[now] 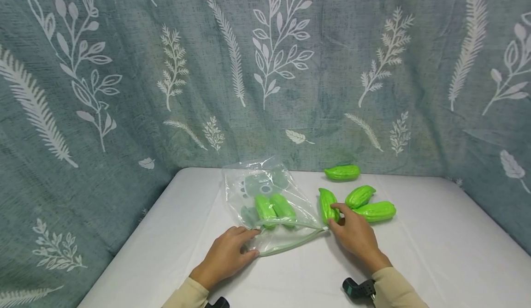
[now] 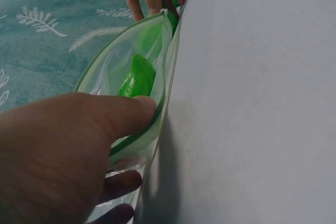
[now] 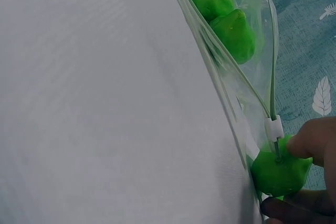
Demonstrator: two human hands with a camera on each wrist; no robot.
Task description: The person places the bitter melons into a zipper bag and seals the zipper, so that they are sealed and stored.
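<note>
Head view is showing a clear bag (image 1: 234,190) lying on the white surface (image 1: 166,234), its rim (image 1: 292,246) gaping toward the person and two gourds (image 1: 265,211) resting inside. The left hand (image 1: 227,255) is gripping the left end of that opening, with thumb and curved fingers set well apart on the film, while the right hand (image 1: 357,232) is holding a third gourd (image 1: 327,202) between thumb and fingers, outside the bag and just beside the rim's right end. Three loose gourds (image 1: 377,211) are lying farther off: two close together past the right hand, one behind them. The step in hand seems to be taking hold of the third gourd with the bag being held open; the next move probably calls for lifting it clear of the white slider (image 3: 274,127) and over the rim, the left hand holding the lips apart so the film does not sag shut. The right hand is hiding part of its gourd and the near end of another, so whether the two close gourds are touching is hard to tell. Glare and folds are blurring the bag's printed pattern (image 1: 265,186), and the left wrist view is leaving some left fingers out of sight behind the film.
</note>
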